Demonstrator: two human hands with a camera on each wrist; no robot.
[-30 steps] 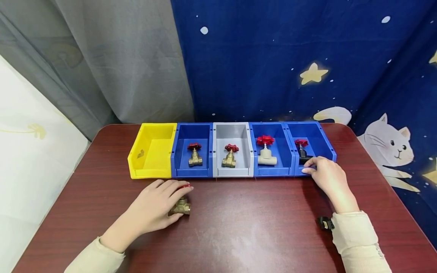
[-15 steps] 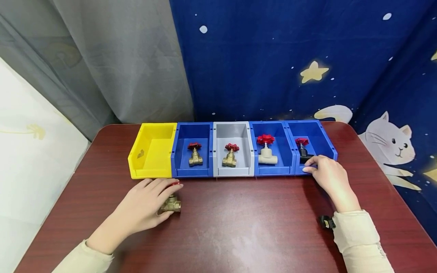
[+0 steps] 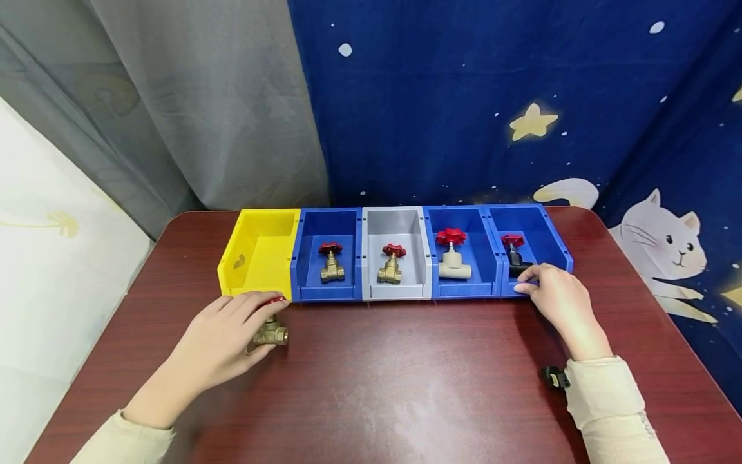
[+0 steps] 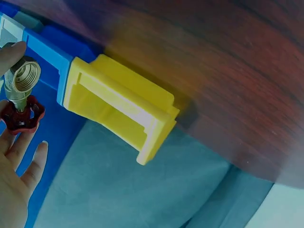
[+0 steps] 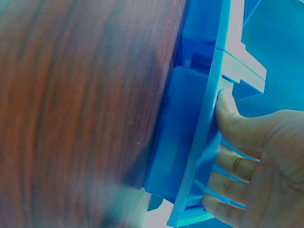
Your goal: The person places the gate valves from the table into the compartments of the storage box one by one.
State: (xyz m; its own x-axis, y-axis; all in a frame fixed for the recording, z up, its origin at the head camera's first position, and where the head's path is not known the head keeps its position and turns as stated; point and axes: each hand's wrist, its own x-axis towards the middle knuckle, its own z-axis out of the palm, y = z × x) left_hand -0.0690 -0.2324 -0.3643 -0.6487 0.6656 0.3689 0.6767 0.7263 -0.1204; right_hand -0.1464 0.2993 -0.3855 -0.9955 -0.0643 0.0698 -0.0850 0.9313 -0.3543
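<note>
My left hand (image 3: 223,338) grips a brass gate valve (image 3: 270,332) with a red handwheel, just in front of the yellow bin (image 3: 268,252). In the left wrist view the threaded opening of this valve (image 4: 26,76) faces the camera, thumb on the brass body and fingers by the wheel. At the row's right end my right hand (image 3: 558,301) pinches the front wall of the blue bin (image 5: 183,128), thumb outside and fingers inside. That bin holds a black valve (image 3: 515,259) with a red wheel, partly hidden by my fingers.
Between the end bins, a blue bin (image 3: 310,222) and a grey bin (image 3: 392,222) each hold a brass valve, and another blue bin (image 3: 455,218) holds a beige valve (image 3: 455,265). A black object (image 3: 554,377) sits beside my right cuff. Curtains (image 3: 498,96) hang behind the table.
My left hand has moved left with the brass valve, from in front of the left blue bin to in front of the yellow bin. The right hand stays at its bin.
</note>
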